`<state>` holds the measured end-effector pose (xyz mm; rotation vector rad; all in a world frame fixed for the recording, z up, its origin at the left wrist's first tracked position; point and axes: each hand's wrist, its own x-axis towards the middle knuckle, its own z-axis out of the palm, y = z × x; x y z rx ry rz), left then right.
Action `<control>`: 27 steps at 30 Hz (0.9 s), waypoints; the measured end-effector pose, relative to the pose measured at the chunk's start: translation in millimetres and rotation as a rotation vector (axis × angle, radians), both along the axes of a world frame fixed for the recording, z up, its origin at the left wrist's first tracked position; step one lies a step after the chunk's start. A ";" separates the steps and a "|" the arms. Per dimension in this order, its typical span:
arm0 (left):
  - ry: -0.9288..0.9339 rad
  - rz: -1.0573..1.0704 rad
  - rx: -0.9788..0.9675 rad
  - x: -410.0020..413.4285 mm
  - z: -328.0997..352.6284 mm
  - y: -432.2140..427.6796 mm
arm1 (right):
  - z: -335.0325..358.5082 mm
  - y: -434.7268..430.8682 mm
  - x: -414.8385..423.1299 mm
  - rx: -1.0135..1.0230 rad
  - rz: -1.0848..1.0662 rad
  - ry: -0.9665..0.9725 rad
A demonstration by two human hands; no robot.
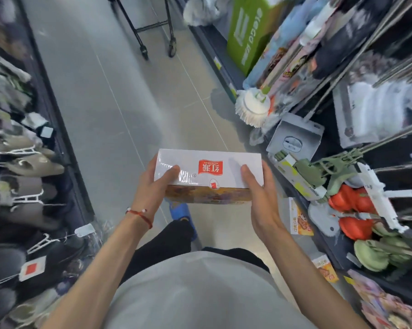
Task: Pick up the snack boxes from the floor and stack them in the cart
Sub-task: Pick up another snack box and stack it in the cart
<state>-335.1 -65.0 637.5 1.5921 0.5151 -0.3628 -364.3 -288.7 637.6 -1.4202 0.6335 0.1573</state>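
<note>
I hold a white snack box (209, 167) with a red logo level in front of me, above the aisle floor. My left hand (152, 186) grips its left end with the thumb on top, and my right hand (259, 193) grips its right end the same way. Two more snack boxes lie on the floor by the right shelf: one (299, 218) just below my right wrist, another (324, 269) nearer me. The black wheeled legs of the cart (152, 29) show at the far end of the aisle; its basket is out of view.
Shelves line both sides of the narrow aisle: slippers on hangers (22, 186) at left, mops (252, 108), brushes and a green carton (250, 36) at right. Grey tiled floor (129, 103) runs between me and the cart.
</note>
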 end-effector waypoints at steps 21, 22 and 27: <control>-0.067 0.189 0.125 314.1 24.6 164.0 | 12.2 174.8 348.8 -0.018 0.128 0.006; -0.067 0.214 0.129 331.8 24.9 168.4 | 11.0 179.8 370.7 -0.008 0.134 0.002; -0.055 0.295 0.144 417.6 31.1 190.7 | 11.3 204.9 473.0 0.046 0.182 0.021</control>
